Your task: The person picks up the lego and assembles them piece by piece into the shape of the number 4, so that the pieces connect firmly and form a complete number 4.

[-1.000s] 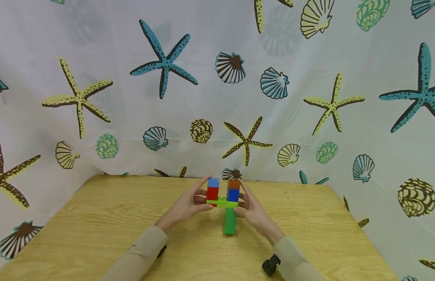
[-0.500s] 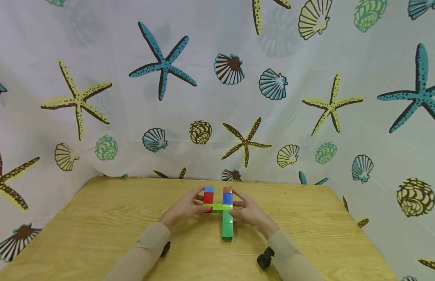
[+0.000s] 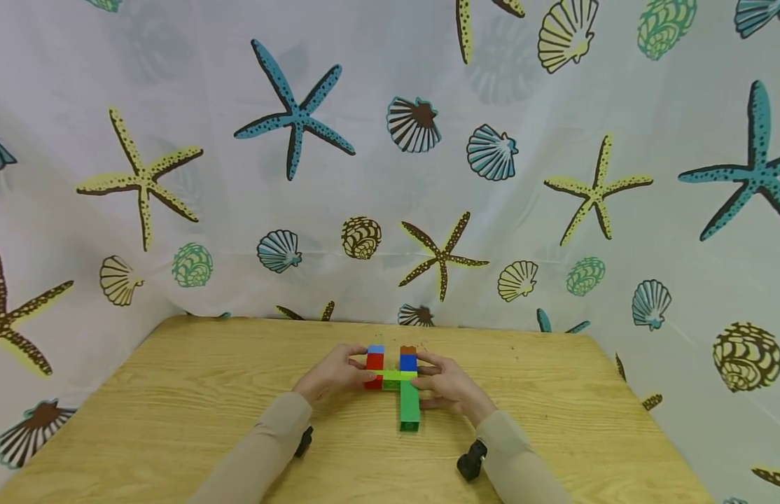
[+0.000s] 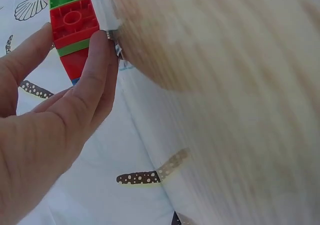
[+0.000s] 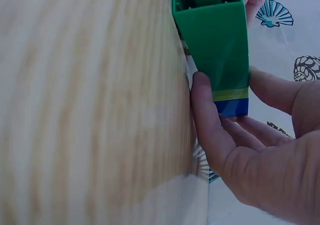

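A toy brick build [image 3: 409, 404] lies tipped back close over the table in the head view, its hollow underside facing me. Its right column runs from green bricks through a lime plate [image 3: 392, 375] to a blue brick [image 3: 408, 362] and a brown one [image 3: 407, 350]. On the left are red bricks [image 3: 374, 362] capped by a light blue one [image 3: 375, 349]. My left hand [image 3: 336, 371] grips the left column; in the left wrist view, thumb and fingers flank the red underside [image 4: 75, 22]. My right hand [image 3: 449, 385] holds the right column around the lime plate, as the right wrist view shows.
The wooden table [image 3: 239, 392] stretches around the build. A white cloth [image 3: 339, 189] printed with starfish and shells hangs behind and along both sides. Dark camera mounts [image 3: 472, 460] sit under the sleeves.
Both hands have lowered the build toward the table and tipped its top away from me. The green column's hollow end now shows. The hands keep their hold on either side.
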A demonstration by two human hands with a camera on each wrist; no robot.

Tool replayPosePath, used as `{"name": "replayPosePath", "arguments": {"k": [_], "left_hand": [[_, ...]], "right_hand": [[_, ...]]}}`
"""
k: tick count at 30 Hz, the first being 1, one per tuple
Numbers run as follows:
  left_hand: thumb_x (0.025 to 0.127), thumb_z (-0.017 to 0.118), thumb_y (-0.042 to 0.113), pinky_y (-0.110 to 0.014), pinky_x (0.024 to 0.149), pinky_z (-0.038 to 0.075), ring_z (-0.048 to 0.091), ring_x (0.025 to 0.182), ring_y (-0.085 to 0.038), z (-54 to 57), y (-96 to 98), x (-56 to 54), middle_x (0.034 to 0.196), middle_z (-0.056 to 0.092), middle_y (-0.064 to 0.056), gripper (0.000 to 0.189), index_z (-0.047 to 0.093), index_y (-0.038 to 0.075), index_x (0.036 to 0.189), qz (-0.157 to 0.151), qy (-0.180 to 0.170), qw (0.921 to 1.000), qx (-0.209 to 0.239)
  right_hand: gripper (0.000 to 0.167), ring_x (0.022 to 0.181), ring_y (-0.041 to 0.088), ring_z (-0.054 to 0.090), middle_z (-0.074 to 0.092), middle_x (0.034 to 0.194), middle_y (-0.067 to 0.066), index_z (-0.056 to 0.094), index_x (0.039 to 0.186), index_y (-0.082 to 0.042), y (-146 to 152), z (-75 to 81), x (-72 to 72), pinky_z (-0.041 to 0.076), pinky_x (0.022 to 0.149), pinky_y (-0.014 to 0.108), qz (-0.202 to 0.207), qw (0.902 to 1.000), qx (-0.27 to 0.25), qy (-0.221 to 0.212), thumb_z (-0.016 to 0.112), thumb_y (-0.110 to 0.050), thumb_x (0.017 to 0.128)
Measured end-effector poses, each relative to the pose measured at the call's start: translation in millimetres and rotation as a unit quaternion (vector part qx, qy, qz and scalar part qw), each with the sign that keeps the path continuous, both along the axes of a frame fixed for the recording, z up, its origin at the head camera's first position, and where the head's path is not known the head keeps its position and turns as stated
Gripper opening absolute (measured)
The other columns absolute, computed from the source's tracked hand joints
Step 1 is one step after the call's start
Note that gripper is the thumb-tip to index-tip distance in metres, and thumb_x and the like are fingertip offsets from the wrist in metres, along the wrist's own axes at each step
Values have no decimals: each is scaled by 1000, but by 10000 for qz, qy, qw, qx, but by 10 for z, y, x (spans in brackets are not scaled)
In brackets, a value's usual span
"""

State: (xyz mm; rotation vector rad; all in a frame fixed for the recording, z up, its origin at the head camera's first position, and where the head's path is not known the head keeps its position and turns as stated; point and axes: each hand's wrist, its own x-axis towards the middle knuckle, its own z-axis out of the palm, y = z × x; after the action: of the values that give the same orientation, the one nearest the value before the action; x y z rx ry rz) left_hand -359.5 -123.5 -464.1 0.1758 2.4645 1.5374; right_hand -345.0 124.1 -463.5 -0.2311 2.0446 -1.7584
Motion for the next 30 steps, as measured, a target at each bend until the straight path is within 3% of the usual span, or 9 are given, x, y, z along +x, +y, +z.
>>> {"name": "replayPosePath", "arguments": {"k": [9,17,22,26,28,30], "left_hand": [[87,73,8,-37,82,58,69,96,-23,69,46,43,121,64,-21,42,61,-9,124,291,-196,9994,-8],[88,71,6,-38,82,58,69,99,-25,81,35,49,121,64,-22,35,64,-9,118,238,-125,9994,-205],[88,73,10,-37,83,58,67,94,-21,40,-11,48,120,64,-19,38,64,-7,121,162,-200,9994,-235],[90,71,14,-39,85,57,67,98,-23,14,-48,95,125,61,-20,46,58,-8,128,-7,-313,9995,-16],[91,71,19,-41,85,57,66,100,-25,18,-72,139,126,61,-20,52,54,-6,133,-46,-290,9996,-42],[92,70,25,-42,87,56,64,102,-27,43,-97,194,127,60,-18,56,51,-2,137,-43,-203,9997,-105]], "right_hand": [[65,124,32,56,38,152,25,33,153,-7,-35,-6,-16,57,84,43,-304,9993,223,-76,61,-2,94],[66,123,33,57,35,152,27,30,153,-4,-63,-13,0,57,84,45,-313,9994,132,-94,59,1,94],[65,124,33,56,36,152,26,32,153,-5,-61,-50,-3,57,83,43,-351,9991,204,-75,60,0,94],[65,122,32,58,37,151,27,32,152,-5,-35,-82,18,58,82,43,-331,9992,236,-46,61,-2,94],[62,118,31,60,39,149,28,35,151,-4,2,-75,44,58,81,42,-263,9988,404,119,61,-5,95],[56,117,32,60,44,146,27,39,149,-3,59,-41,80,58,82,42,-173,9953,775,546,60,-10,97]]}}
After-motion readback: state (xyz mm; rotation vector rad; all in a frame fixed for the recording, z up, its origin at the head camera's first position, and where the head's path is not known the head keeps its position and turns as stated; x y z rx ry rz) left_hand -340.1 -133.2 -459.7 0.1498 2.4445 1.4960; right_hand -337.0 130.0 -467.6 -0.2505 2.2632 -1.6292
